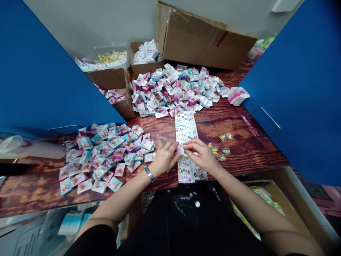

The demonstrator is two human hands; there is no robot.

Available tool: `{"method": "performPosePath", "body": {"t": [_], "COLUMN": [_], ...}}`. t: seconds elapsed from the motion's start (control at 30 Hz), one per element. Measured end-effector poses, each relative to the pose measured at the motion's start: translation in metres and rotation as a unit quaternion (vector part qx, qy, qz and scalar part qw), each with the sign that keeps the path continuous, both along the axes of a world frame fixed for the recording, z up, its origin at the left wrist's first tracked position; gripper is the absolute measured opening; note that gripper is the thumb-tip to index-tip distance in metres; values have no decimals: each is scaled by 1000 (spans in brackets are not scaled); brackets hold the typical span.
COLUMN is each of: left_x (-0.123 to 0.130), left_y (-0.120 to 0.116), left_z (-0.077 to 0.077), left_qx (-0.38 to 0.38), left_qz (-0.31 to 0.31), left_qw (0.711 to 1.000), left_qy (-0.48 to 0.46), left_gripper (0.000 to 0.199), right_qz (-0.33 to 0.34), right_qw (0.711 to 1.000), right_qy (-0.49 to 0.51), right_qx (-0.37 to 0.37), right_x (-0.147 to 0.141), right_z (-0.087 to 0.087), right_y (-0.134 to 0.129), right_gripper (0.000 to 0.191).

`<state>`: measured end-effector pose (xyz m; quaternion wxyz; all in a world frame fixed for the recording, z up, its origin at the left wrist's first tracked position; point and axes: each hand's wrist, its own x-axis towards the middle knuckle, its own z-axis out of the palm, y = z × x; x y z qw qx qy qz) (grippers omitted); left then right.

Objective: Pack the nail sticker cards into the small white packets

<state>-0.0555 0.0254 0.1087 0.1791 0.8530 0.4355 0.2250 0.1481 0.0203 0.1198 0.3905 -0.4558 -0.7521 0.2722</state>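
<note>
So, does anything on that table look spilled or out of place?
Nothing looks clearly spilled or damaged. The heap of small boxes at the back is a bit untidy, though: they lie jumbled, many with flaps sticking out. A few small colourful packets also lie loose to the right of the right hand.

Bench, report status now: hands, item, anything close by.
Left hand holding small printed box. Right hand at box's end. Printed sheets beneath hands; colourful packets off to the right.
</note>
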Motion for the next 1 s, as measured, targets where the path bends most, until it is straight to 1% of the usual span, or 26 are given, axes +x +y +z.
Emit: {"method": "performPosePath", "body": {"t": [0.07,0.1,0.2,0.27,0.33,0.4,0.5,0.53,0.6,0.67,0.77,0.87,1.0], "left_x": [1,1,3,4,5,6,7,8,9,11,11,12,12], "left_y": [-1,-2,-4,-5,-6,-7,-7,-7,-6,-5,-5,-5,-6], "left_z": [-1,-1,-2,-2,-3,-3,-3,-3,-2,-2,-2,-4,-4], "left_qx": [2,5,22,33,40,43,50,53,58,59,62,71,61], "left_qz": [0,0,-3,-4,-1,-1,-2,0,7,13,15,20,24], "left_qw": [1000,1000,1000,999,998,997,997,997,996,995,995,995,997], "left_qy": [4,7,21,38,52,57,55,57,68,79,81,69,45], "left_gripper": [45,45,43,43,44,45,46,46,46,44,43,44,47], "right_qz": [11,8,-20,-20,-5,-8,-41,-50,-64,-76,-74,-44,1], "right_qw": [1000,1000,996,996,997,993,968,960,957,964,982,997,997], "right_qy": [-6,0,29,25,21,67,190,216,226,198,118,32,-70], "right_qx": [-8,-23,-82,-85,-77,-100,-160,-169,-169,-161,-126,-61,6], "right_x": [2,3,4,4,3,2,-4,-6,-10,-13,-15,-13,-2], "right_z": [-1,-2,-6,-8,-12,-16,-25,-27,-29,-28,-21,-9,4], "right_y": [3,4,5,4,3,2,2,2,1,-3,-11,-18,-18], "right_gripper": [10,9,6,7,9,9,17,19,19,16,13,22,29]}}
